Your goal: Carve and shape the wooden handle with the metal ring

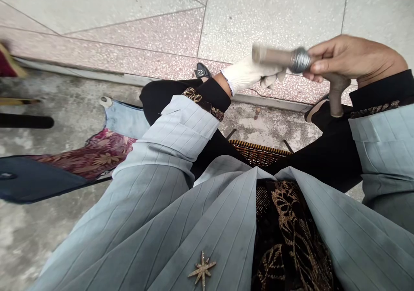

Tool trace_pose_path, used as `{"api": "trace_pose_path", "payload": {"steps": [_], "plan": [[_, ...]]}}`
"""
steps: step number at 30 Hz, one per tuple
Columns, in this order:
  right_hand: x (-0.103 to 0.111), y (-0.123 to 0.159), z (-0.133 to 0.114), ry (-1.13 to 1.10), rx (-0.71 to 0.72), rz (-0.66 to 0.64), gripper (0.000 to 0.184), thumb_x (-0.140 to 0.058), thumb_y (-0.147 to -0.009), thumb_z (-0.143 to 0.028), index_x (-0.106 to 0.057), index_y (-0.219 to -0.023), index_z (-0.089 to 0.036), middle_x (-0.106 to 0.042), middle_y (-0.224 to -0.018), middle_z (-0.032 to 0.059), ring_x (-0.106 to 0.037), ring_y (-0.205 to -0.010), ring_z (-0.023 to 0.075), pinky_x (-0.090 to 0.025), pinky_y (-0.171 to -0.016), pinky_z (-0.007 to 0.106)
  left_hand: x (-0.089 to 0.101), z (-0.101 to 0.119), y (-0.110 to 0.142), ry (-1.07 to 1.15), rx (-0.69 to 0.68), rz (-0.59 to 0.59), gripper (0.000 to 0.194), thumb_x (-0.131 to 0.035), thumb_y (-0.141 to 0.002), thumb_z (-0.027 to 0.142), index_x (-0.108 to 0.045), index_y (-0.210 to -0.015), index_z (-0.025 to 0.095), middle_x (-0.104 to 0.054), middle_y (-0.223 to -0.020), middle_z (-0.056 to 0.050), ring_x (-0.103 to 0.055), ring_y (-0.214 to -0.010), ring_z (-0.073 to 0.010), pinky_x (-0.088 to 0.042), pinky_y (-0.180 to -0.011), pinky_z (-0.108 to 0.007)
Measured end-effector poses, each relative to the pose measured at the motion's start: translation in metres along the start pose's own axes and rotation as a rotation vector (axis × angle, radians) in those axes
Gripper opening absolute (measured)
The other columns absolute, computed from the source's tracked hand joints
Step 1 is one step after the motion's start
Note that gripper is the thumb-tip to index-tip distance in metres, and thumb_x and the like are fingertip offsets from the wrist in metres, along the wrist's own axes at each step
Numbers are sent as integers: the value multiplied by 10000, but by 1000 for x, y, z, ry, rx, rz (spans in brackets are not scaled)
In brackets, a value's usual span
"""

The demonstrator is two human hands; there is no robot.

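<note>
Brown in colour, a crank-shaped tool [274, 58] is being held up over the paving [258, 10] by the bare right hand [346, 60], its shaft being gripped between thumb and curled fingers. A coil of silvery wire [300, 60] is being carried on the shaft, just beside the fingertips. The gloved left hand [255, 74] is being partly covered by the tool's blurred end; its fingers are being held half curled, and whether anything is being gripped there cannot be told. Below the hands, the mottled floor [274, 125] is being edged by a pale kerb [278, 103]. Between black trouser legs [339, 153], a wicker edge [261, 153] with yellow-and-dark trim is being partly hidden by the pale jacket [161, 222]. To the left, a denim-and-floral cloth item [100, 153] is being overlapped by the jacket's sleeve, and a black rod [26, 121] is being cut off at the edge of view.
</note>
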State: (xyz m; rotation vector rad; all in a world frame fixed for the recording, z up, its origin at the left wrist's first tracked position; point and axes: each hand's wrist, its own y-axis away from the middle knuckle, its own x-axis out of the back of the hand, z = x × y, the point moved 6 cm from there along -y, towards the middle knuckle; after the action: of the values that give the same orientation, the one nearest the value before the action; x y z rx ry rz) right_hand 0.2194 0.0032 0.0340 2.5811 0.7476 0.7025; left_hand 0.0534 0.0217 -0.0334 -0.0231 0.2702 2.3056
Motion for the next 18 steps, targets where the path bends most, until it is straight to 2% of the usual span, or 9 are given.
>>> {"api": "trace_pose_path", "payload": {"steps": [2, 4, 5, 7, 10, 12, 15, 18], "plan": [[6, 2, -10, -128, 194, 81, 164, -709, -845, -351, -716, -940, -218, -593, -837, 25, -547, -685, 150, -536, -700, 341, 0, 4, 1, -25, -73, -11, 287, -459, -997, 200, -617, -764, 141, -513, -564, 5, -437, -478, -75, -363, -521, -220], [19, 1, -12, -229, 335, 294, 184, -658, -874, -429, -692, -932, -259, -606, -866, 46, -533, -677, 181, -538, -742, 387, -2, 2, 2, -52, -90, -53, 271, -492, -981, 216, -631, -759, 143, -508, -561, 6, -436, -489, -74, -364, -536, -213], [24, -1, -9, -246, 360, 377, 193, -650, -870, -460, -677, -917, -275, -609, -867, 53, -527, -668, 194, -539, -744, 402, -3, 1, 1, -62, -81, -68, 261, -504, -974, 219, -634, -760, 143, -517, -570, 4, -430, -489, -72, -355, -529, -210], [30, -6, -2, -197, 329, 488, 196, -651, -860, -482, -642, -856, -286, -610, -853, 67, -519, -654, 205, -538, -715, 416, -9, -2, 1, -70, -68, -130, 246, -500, -970, 212, -639, -781, 138, -533, -591, -2, -427, -490, -69, -335, -514, -205], [34, -14, 6, 36, 168, 581, 189, -664, -852, -388, -578, -755, -251, -579, -768, 65, -506, -631, 183, -508, -672, 409, -16, -2, 1, -80, -44, -194, 237, -493, -966, 188, -628, -780, 129, -531, -592, -5, -438, -487, -65, -311, -492, -193], [32, -18, 9, 302, 31, 552, 119, -646, -854, -315, -599, -806, -218, -594, -788, 70, -532, -682, 186, -484, -710, 405, -16, -2, 1, -103, -21, -177, 211, -530, -953, 191, -624, -775, 128, -523, -589, 1, -446, -486, -61, -305, -486, -183], [22, -22, 10, 682, -98, 402, 133, -631, -856, -284, -655, -933, -178, -638, -902, 101, -579, -827, 231, -452, -781, 405, -10, -1, 0, -120, -2, -126, 167, -568, -936, 184, -630, -793, 123, -533, -614, -3, -444, -493, -56, -304, -485, -176], [11, -26, 16, 830, -140, 211, 185, -625, -871, -302, -693, -980, -169, -660, -951, 104, -600, -884, 255, -444, -785, 403, -5, 2, 0, -93, -40, -103, 126, -555, -921, 128, -629, -819, 114, -572, -682, -22, -434, -500, -56, -294, -471, -186]]}}
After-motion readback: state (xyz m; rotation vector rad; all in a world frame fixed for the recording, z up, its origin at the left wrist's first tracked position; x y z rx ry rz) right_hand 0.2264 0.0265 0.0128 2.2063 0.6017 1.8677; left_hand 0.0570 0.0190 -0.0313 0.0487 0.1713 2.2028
